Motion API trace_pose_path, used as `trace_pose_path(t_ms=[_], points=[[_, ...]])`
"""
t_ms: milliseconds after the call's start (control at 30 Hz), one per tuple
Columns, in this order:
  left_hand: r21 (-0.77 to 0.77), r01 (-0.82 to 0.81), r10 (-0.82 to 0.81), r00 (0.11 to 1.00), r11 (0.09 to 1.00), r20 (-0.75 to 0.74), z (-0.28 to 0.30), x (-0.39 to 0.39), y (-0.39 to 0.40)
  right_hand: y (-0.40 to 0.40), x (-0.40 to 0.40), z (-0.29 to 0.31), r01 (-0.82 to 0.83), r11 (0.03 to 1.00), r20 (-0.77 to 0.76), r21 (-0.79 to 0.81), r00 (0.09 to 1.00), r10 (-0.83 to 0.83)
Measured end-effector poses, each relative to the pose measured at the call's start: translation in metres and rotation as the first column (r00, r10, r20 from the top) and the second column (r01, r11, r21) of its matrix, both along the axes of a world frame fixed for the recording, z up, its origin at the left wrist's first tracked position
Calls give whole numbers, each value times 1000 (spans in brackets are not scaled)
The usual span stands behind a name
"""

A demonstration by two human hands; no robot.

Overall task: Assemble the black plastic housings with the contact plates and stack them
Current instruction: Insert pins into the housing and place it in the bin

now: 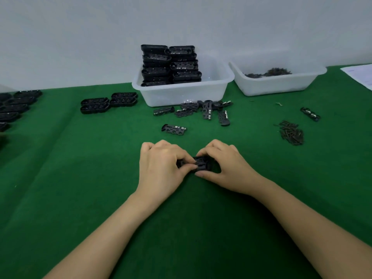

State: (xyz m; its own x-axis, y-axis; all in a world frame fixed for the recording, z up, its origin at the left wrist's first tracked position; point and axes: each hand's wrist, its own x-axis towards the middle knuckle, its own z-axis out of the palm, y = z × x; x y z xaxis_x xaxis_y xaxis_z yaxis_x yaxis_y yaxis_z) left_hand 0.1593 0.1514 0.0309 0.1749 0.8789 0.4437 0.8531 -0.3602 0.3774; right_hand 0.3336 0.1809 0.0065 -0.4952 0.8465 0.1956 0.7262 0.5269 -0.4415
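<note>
Low on the green counter [80,188], near its middle, a black housing [202,165] sits between both hands. Left hand [161,168] and right hand [223,166] each curl their fingers [187,158] narrowly round its ends, thumbs pressing its near edge. Loose contact plates [203,111] lie beyond, before a white bin [181,93] stacked with housings; a second bin [277,83] stands right. Open felt spreads to either side and toward the person.
</note>
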Motion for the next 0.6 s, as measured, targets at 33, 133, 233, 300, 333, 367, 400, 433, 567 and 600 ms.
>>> trace_pose_path(t_ms=[33,133,233,300,333,367,400,433,567,600], points=[[15,3,-2,999,1000,-32,2,0,1,0,0,0,1,1000,-6,-4,1000,-1],[68,39,-28,988,997,-155,8,1,4,0,0,-1,2,1000,-25,-11,1000,-2],[129,92,-53,959,987,-280,11,4,4,0,1,-3,5,1000,-34,-16,999,-6],[165,116,-50,932,980,-358,11,7,2,1,1,-3,6,1000,-42,-22,999,-7],[175,117,-38,917,978,-397,11,8,1,1,1,-3,6,1000,-46,-24,999,-7],[184,115,-26,903,976,-430,11,9,0,1,1,-3,4,1000,-51,-24,999,-6],[189,116,-18,890,975,-455,11,10,0,1,1,-3,3,1000,-55,-24,998,-4],[188,118,-15,879,975,-476,11,11,0,1,1,-3,3,1000,-56,-21,998,-4],[169,121,-6,830,978,-558,14,13,-1,1,0,-4,12,1000,-53,5,999,-11],[167,127,-6,812,978,-583,15,14,-1,0,0,-3,11,1000,-59,11,998,-11]])
